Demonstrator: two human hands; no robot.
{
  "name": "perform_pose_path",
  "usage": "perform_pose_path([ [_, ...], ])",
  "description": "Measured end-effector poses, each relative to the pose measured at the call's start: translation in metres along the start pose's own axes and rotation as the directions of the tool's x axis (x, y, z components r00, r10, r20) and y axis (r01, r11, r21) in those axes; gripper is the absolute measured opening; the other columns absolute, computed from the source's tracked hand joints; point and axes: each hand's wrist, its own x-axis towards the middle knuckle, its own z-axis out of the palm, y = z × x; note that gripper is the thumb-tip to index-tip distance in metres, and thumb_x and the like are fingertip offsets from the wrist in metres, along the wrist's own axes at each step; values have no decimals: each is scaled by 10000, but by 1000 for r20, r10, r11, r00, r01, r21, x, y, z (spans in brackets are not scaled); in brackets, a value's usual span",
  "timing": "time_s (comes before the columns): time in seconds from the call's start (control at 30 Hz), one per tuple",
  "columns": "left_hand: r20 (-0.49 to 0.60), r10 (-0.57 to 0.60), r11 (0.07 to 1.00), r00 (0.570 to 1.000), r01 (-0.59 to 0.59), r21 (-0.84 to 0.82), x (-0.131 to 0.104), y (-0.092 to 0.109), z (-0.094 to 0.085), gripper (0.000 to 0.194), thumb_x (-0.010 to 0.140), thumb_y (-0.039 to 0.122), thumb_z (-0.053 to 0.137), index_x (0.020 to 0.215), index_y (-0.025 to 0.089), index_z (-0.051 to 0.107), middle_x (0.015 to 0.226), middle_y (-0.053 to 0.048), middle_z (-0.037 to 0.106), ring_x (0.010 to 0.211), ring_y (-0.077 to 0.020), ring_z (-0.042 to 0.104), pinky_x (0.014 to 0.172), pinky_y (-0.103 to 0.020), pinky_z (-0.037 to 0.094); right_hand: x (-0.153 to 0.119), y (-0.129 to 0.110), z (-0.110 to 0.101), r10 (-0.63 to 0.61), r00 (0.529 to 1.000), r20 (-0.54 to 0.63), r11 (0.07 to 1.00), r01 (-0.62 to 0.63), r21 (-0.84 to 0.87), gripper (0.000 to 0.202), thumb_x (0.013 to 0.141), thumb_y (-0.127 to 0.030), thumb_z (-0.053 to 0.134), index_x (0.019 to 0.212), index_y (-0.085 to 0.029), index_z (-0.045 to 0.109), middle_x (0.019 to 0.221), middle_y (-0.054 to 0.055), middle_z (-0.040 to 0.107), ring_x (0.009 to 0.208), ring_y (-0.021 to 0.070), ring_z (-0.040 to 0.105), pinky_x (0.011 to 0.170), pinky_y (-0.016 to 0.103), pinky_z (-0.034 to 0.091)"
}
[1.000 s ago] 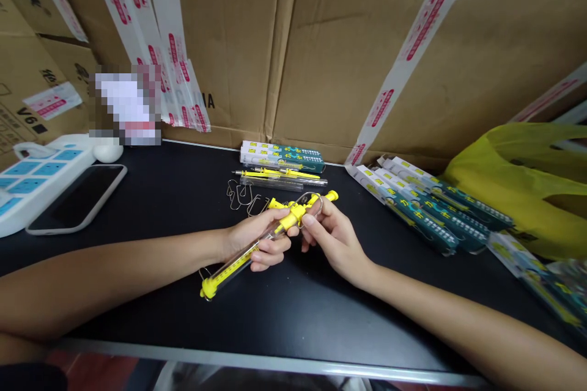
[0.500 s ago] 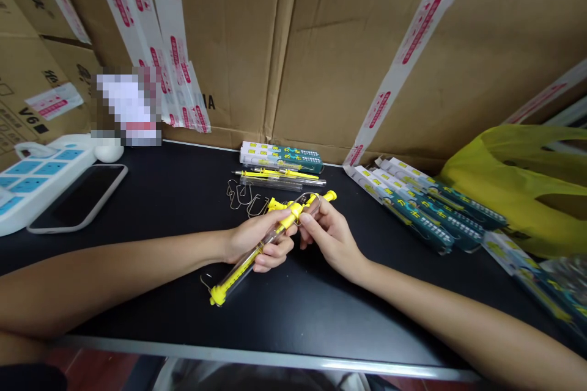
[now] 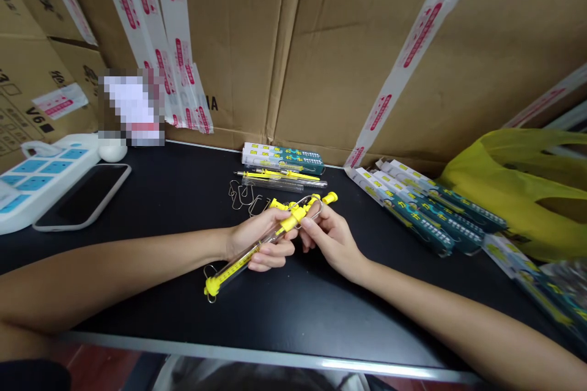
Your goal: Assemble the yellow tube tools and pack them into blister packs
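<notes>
My left hand (image 3: 259,241) is wrapped round a tubular spring scale (image 3: 239,264), a clear tube with a yellow graduated strip inside and yellow ends. The scale slants from lower left up to the right. A small wire hook shows at its lower end. By the upper yellow end, my right hand (image 3: 332,241) pinches a bent wire hook (image 3: 314,208) between thumb and fingertips. Whether that hook is seated in the yellow end I cannot tell. Just behind the hands lie yellow plastic caps (image 3: 329,198) and loose wire hooks (image 3: 241,194), partly covered by my fingers.
Clear tubes (image 3: 293,183) and yellow inner rods (image 3: 298,175) lie before a small stack of printed boxes (image 3: 282,157). Several more boxes (image 3: 413,208) spread at right beside a yellow plastic bag (image 3: 486,189). A phone (image 3: 85,195) and power strip (image 3: 50,174) sit at left. Cardboard (image 3: 229,30) stands behind.
The scale's lower end has swung slightly up and left, and its tube has turned so the graduated strip and lower hook show more. Both hands keep their hold. The view has shifted slightly.
</notes>
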Motion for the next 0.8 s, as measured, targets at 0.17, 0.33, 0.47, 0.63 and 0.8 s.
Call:
perform_pose_path([
  [0.17,-131,159,957,979,-121,262,1,-9,8,267,872,426,347,788,186,427,460,63,438,297,-65,360,271,-149,354,6,4,-9,-23,999,-49,998,26,61,318,883,-495,497,769,-198,496,675,-25,513,520,91,493,485,234,482],
  [0.33,-220,329,862,919,-196,468,1,-12,13,221,878,411,457,883,198,397,541,74,504,331,-68,455,293,-153,399,11,2,-22,-98,995,-18,995,97,-17,266,878,-452,531,838,-191,566,654,-20,530,536,112,529,515,258,479],
  [0.47,-216,395,817,893,-235,526,1,-13,14,273,861,436,521,886,212,366,536,92,513,319,-62,464,303,-149,404,7,-5,-32,-156,986,53,971,163,-177,229,869,-421,557,881,-195,587,731,5,592,581,123,575,550,265,485],
  [0.63,-235,422,813,875,-252,525,3,-15,13,314,839,459,553,860,211,362,507,99,506,306,-62,453,294,-146,391,-3,-9,-36,-155,973,171,911,207,-356,168,874,-325,568,999,-213,571,879,37,634,745,157,622,677,294,513],
  [0.8,-258,444,799,858,-250,546,4,-18,10,304,838,430,578,857,206,373,534,89,526,334,-65,478,304,-148,404,-7,-9,-22,-90,992,89,950,112,-291,134,861,-324,592,931,-212,565,854,20,597,762,145,576,705,276,488],
])
